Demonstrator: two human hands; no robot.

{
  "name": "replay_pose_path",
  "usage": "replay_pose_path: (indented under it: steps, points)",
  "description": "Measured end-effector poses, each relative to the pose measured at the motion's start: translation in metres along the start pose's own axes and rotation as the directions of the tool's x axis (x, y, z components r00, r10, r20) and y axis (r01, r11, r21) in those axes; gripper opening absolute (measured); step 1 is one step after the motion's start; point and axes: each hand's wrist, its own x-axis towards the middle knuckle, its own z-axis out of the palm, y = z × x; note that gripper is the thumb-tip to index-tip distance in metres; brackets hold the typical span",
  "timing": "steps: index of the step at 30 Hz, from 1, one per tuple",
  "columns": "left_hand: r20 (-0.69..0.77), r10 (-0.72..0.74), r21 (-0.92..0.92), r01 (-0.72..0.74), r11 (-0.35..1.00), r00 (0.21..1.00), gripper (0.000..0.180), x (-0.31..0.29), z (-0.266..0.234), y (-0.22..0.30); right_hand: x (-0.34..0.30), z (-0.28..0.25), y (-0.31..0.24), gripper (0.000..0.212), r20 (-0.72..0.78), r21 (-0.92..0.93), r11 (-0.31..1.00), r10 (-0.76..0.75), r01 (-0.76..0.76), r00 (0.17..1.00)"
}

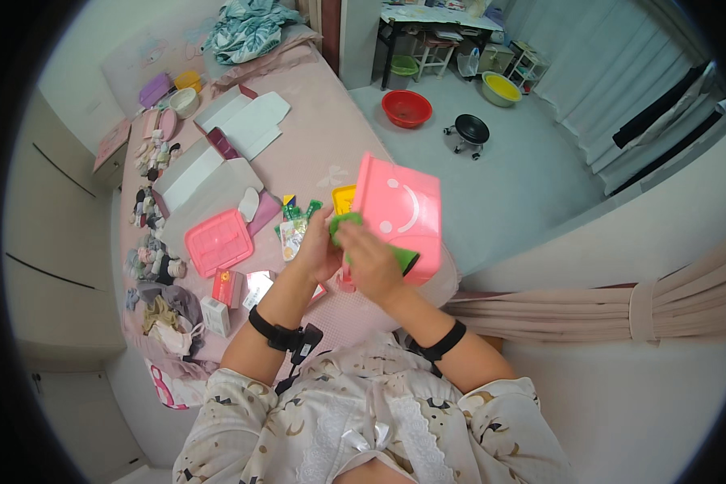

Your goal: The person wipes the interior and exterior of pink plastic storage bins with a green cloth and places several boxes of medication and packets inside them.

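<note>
In front of my chest, my left hand [321, 248] and my right hand [371, 260] come together on a soft-looking green item [346, 224]. Another green part with a dark edge [405, 257] shows beyond my right hand; whether it is the same piece I cannot tell. The fingers of my left hand curl at the item's side, while my right fingers press over it, slightly blurred. Right behind them stands a pink plastic box [418, 206] with a white smiling face. A yellow container [344, 198] and small green packets [298, 211] lie close by.
On the bed [310, 105] lie a pink lid [219, 243], opened white cartons [210, 181], small boxes [227, 287] and rolled socks [155, 262] along the left edge. A red basin [406, 109] and a black wheeled stool [469, 131] stand on the floor.
</note>
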Motion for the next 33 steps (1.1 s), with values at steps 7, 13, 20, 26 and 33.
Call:
replay_pose_path:
  steps: [7, 13, 20, 26, 33]
  points:
    - [-0.130, 0.338, 0.184, -0.312, 0.932, 0.932, 0.054, 0.019, 0.021, -0.042, 0.005, -0.030, 0.019, 0.036, -0.088, 0.121, 0.991, -0.052, 0.063, 0.995]
    - [-0.176, 0.506, 0.327, -0.435, 0.839, 0.845, 0.032, 0.027, 0.037, -0.055, -0.001, -0.039, 0.026, 0.049, -0.001, 0.236, 0.964, 0.125, -0.121, 0.992]
    - [-0.324, 0.623, 0.547, -0.396, 0.737, 0.712, 0.058, 0.013, 0.067, -0.055, -0.017, -0.042, 0.037, 0.058, 0.196, 0.114, 0.983, -0.161, 0.141, 0.967]
    - [-0.035, 0.878, 0.878, -0.406, 0.255, 0.477, 0.042, 0.017, 0.042, -0.075, 0.058, -0.024, 0.064, 0.053, 0.050, 0.049, 0.991, -0.123, 0.121, 0.991]
    - [-0.182, 0.858, 0.870, -0.327, 0.368, 0.480, 0.027, 0.004, 0.020, -0.054, 0.076, -0.015, 0.051, 0.054, 0.081, -0.006, 0.981, -0.194, 0.195, 0.978]
